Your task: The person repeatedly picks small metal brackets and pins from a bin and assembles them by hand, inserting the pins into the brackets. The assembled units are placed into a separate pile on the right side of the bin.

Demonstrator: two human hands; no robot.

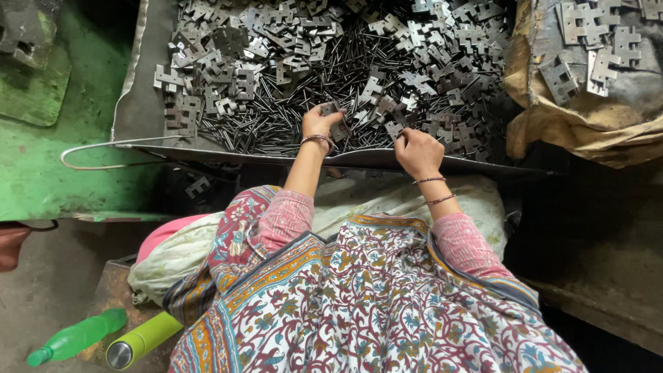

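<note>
A wide metal tray in front of me is heaped with grey hinge leaves and thin dark metal pins. My left hand rests on the pile near the tray's front edge, fingers closed on a hinge leaf. Close to its right, my right hand pinches another small hinge piece at the tray's front lip. Both wrists wear bangles. My patterned clothing fills the lower part of the view.
A sack at the upper right carries more hinge leaves. A green surface lies to the left. A green plastic bottle and a yellow-green flask lie at the lower left. One hinge piece sits below the tray.
</note>
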